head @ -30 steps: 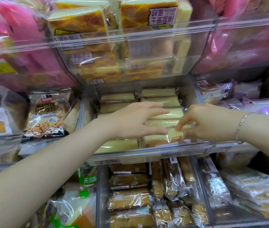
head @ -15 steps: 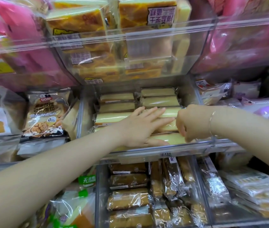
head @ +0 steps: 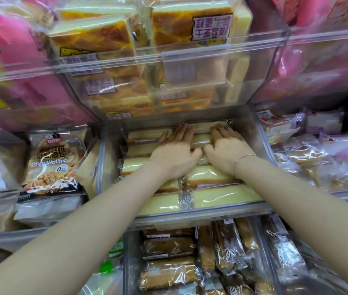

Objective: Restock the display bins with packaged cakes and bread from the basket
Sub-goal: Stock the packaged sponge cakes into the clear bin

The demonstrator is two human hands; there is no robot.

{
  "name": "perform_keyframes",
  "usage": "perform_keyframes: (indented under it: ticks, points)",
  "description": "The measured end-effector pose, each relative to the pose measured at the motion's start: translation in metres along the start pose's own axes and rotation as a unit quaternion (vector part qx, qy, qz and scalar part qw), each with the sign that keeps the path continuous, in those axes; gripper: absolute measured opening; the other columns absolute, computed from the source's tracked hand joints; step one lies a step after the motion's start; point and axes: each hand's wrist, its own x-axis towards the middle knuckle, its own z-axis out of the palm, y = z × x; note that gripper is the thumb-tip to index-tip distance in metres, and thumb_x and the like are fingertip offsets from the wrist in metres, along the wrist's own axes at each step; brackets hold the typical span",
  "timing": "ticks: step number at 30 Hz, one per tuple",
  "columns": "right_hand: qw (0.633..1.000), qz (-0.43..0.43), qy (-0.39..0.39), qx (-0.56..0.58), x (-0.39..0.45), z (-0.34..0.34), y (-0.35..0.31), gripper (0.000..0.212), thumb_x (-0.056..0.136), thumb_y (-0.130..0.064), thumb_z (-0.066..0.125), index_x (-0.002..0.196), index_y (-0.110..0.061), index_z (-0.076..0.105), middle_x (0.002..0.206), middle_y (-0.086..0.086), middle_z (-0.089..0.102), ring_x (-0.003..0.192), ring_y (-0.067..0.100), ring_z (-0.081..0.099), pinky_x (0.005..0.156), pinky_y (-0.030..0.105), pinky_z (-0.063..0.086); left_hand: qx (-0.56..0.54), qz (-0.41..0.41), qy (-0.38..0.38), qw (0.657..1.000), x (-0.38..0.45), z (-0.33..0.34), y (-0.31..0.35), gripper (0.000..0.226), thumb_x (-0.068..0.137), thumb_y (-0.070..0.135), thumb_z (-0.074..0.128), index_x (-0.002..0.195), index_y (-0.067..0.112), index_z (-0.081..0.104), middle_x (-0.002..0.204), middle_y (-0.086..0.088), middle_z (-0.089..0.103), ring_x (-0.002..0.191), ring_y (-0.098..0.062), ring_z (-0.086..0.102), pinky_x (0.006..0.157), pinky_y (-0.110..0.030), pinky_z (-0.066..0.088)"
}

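In middle clear bin point(head: 190, 211), my left hand point(head: 174, 154) and right hand point(head: 226, 150) lie flat, fingers straight, pressing wrapped yellow cake slices point(head: 211, 175) rearward. Risks: hard push squashes soft cake; slick film lets front row ride up, spill over bin lip.

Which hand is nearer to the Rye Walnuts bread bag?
Left. The left hand lies flat on the yellow cakes in the middle bin, closer to the Rye Walnuts bag; the right hand lies beyond it, further right.
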Motion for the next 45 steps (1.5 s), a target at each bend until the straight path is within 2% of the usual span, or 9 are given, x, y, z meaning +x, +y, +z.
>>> perform_keyframes:
  ticks: [8,13,17,21,26,30,33,38,45]
  points:
    - [0.999,-0.017,-0.037,-0.014,0.004,-0.011,-0.001,0.057,0.092,-0.04,0.033,0.141,-0.012,0.035,0.152,0.011,0.029,0.139,0.025,0.024,0.115,0.039,0.019,-0.001,-0.017,-0.02,1.0,0.004,-0.004,0.004,0.064,0.095,0.048,0.028,0.152,0.022,0.016,0.161,0.0,0.012,0.146,-0.019,0.014,0.116,-0.04,0.009]
    - [0.991,-0.031,0.087,-0.101,0.0,-0.017,-0.002,0.052,0.088,-0.027,0.047,0.137,-0.013,0.038,0.133,0.015,0.041,0.122,0.033,0.037,0.104,0.038,0.028,-0.005,-0.01,0.054,0.998,0.01,-0.013,-0.002,0.046,0.097,0.045,0.031,0.133,0.022,0.049,0.143,-0.003,0.042,0.131,-0.024,0.034,0.108,-0.042,0.02]
    - [0.999,-0.014,-0.043,0.014,0.015,-0.018,-0.002,0.06,0.088,-0.015,0.045,0.145,-0.023,0.027,0.146,0.012,0.026,0.133,0.033,0.026,0.11,0.038,0.028,-0.029,0.032,0.049,0.998,0.022,-0.014,-0.013,0.044,0.101,0.033,0.032,0.145,0.028,0.036,0.149,0.005,0.031,0.133,-0.024,0.031,0.11,-0.036,0.021]
    - [0.997,-0.01,-0.072,0.025,0.037,-0.022,0.001,0.058,0.088,-0.014,0.043,0.143,-0.03,0.035,0.147,0.007,0.029,0.128,0.031,0.037,0.106,0.037,0.036,-0.025,0.035,0.016,0.999,0.031,-0.008,-0.023,0.048,0.1,0.039,0.029,0.147,0.035,0.027,0.152,0.008,0.024,0.134,-0.023,0.03,0.108,-0.034,0.022]
    - [0.994,-0.018,-0.112,-0.013,0.05,-0.04,-0.002,0.042,0.092,-0.012,0.04,0.13,-0.023,0.053,0.128,0.009,0.056,0.109,0.029,0.056,0.092,0.033,0.048,-0.019,0.018,-0.019,0.999,0.037,-0.016,-0.025,0.047,0.099,0.043,0.025,0.146,0.04,0.03,0.153,0.006,0.028,0.132,-0.025,0.036,0.101,-0.033,0.03]
    - [0.985,-0.045,-0.14,-0.09,0.046,-0.058,-0.007,0.047,0.09,-0.007,0.041,0.135,-0.018,0.047,0.123,0.011,0.057,0.102,0.029,0.057,0.086,0.032,0.05,-0.031,0.031,-0.076,0.996,0.036,-0.028,-0.021,0.045,0.102,0.038,0.028,0.147,0.038,0.031,0.154,0.002,0.03,0.137,-0.022,0.032,0.107,-0.03,0.027]
    - [0.966,-0.087,-0.107,-0.219,0.027,-0.066,-0.001,0.046,0.083,-0.005,0.051,0.127,-0.015,0.051,0.118,0.012,0.058,0.098,0.032,0.059,0.078,0.033,0.052,-0.053,0.049,-0.04,0.997,0.028,-0.033,-0.021,0.043,0.1,0.038,0.042,0.143,0.036,0.039,0.15,0.003,0.035,0.131,-0.021,0.039,0.101,-0.028,0.032]
    - [0.919,-0.15,-0.044,-0.363,0.0,-0.068,0.013,0.034,0.084,-0.007,0.058,0.117,-0.016,0.056,0.112,0.008,0.06,0.104,0.028,0.055,0.075,0.029,0.035,-0.019,0.103,0.042,0.994,0.011,-0.035,-0.021,0.029,0.09,0.041,0.059,0.117,0.032,0.063,0.114,0.007,0.054,0.1,-0.015,0.053,0.081,-0.03,0.045]
    - [0.923,-0.104,-0.015,-0.37,0.004,-0.061,0.009,0.022,0.085,-0.006,0.055,0.103,-0.016,0.061,0.106,0.006,0.064,0.102,0.025,0.056,0.074,0.026,0.026,-0.046,0.05,0.037,0.997,0.02,-0.029,-0.025,0.026,0.091,0.044,0.059,0.116,0.039,0.064,0.115,0.009,0.059,0.102,-0.018,0.057,0.087,-0.036,0.05]
